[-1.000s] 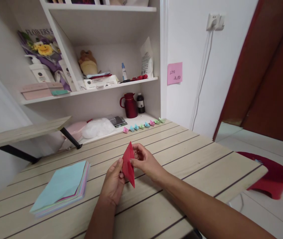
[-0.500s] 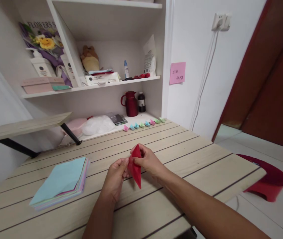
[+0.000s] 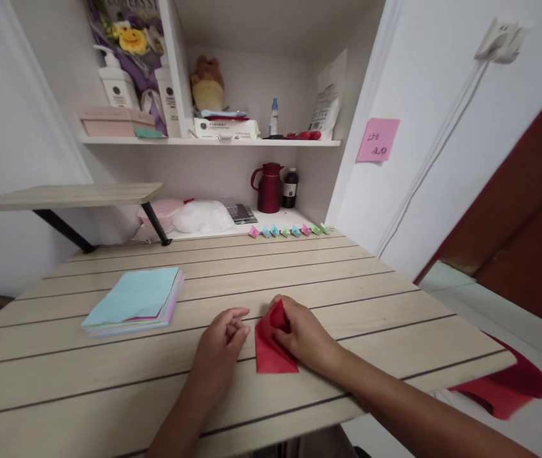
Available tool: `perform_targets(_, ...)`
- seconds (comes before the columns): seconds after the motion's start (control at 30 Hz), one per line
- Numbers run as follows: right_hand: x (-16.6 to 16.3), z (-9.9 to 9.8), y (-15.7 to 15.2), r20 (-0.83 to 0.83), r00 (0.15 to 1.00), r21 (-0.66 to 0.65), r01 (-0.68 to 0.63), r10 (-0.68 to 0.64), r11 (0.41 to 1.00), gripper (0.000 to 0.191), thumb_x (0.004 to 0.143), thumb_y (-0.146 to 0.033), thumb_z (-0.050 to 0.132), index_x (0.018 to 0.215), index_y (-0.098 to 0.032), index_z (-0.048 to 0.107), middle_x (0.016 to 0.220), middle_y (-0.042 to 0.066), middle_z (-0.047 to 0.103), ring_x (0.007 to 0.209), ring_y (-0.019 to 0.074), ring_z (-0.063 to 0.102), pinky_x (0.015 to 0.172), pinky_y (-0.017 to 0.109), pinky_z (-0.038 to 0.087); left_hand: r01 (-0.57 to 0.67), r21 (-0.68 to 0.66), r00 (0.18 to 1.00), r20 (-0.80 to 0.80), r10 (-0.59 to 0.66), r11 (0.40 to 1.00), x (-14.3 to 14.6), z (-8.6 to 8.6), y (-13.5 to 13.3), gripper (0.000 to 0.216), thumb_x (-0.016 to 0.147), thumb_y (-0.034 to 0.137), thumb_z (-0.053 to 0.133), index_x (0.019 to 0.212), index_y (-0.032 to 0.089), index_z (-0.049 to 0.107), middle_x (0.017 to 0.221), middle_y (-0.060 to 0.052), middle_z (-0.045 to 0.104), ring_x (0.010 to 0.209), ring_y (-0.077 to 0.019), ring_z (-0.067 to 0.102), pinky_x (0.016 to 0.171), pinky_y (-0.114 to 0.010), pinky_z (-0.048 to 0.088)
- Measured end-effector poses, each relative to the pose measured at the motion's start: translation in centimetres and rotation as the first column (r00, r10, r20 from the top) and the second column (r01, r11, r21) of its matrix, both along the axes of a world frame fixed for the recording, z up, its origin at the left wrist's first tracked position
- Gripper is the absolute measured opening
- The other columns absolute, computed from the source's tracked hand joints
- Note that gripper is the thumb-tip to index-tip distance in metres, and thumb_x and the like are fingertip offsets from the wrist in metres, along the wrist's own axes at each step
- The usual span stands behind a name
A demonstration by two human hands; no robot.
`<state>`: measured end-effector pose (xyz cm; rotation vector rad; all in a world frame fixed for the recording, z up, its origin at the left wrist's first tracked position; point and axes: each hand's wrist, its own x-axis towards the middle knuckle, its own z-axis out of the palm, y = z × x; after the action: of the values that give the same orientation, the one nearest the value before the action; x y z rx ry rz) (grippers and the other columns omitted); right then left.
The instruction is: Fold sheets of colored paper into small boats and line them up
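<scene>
A folded sheet of red paper (image 3: 275, 351) is at the front middle of the wooden tabletop. My right hand (image 3: 306, 334) grips its upper right part, thumb on the near face and fingers behind, so that part is bent up and partly hidden. To the left of the paper, apart from it, my left hand (image 3: 223, 337) holds nothing; its fingers are loosely bent, with thumb and forefinger apart. Farther left lies a stack of coloured paper (image 3: 132, 296), light blue on top. Along the back edge stands a row of several small folded paper figures (image 3: 285, 231) in pink, blue and green.
A raised wooden shelf (image 3: 75, 196) on black legs stands at the back left. Behind the table (image 3: 371, 305), a white cabinet holds a dark red jug (image 3: 270, 187), a dark bottle (image 3: 290, 189) and a white plastic bag (image 3: 204, 217). A red stool (image 3: 509, 381) is at the right.
My left hand has let go of the red paper and moved away from it. The paper has come down toward the tabletop and shows a wider, squarer face. The camera view has shifted.
</scene>
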<state>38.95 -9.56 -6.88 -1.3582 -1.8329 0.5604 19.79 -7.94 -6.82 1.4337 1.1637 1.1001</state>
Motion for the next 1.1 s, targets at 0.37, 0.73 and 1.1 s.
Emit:
perform_targets(0.37, 2.2, 0.1, -1.1, 0.287, 0.941, 0.094, -0.211, 0.177, 0.973, 0.025, 0.079, -0.004, 0.053, 0.092, -0.024, 0.060, 0.094, 0.004, 0.059, 0.088, 0.0208, 0.057, 0.079, 0.034, 0.044, 0.316, 0.249, 0.846, -0.511, -0.153, 0.915, 0.2, -0.7, -1.1, 0.054, 0.069, 0.007, 0.064, 0.117, 0.031, 0.065, 0.108, -0.005, 0.065, 0.098, -0.0240, 0.056, 0.091, -0.041, 0.041)
perform_targets(0.73, 2.2, 0.5, -1.6, 0.259, 0.957, 0.062, -0.147, 0.126, 0.987, 0.053, 0.075, -0.016, 0.068, 0.125, -0.028, 0.056, 0.116, 0.007, 0.062, 0.107, 0.0277, 0.056, 0.094, 0.044, 0.041, 0.362, 0.295, 0.764, -0.637, -0.100, 0.884, 0.3, -1.5, -0.7, 0.052, 0.072, 0.011, 0.065, 0.121, 0.026, 0.062, 0.114, -0.008, 0.064, 0.106, -0.0273, 0.057, 0.092, -0.043, 0.041)
perform_targets(1.1, 2.8, 0.0, -1.4, 0.145, 0.963, 0.141, -0.249, 0.229, 0.958, 0.058, 0.077, -0.004, 0.062, 0.129, -0.029, 0.055, 0.122, 0.009, 0.054, 0.115, 0.0239, 0.052, 0.093, 0.040, 0.046, 0.462, 0.275, 0.607, -0.791, -0.076, 0.843, 0.6, -0.3, -1.5, 0.041, 0.082, 0.011, 0.058, 0.115, 0.034, 0.068, 0.124, -0.006, 0.062, 0.114, -0.0263, 0.055, 0.093, -0.046, 0.041)
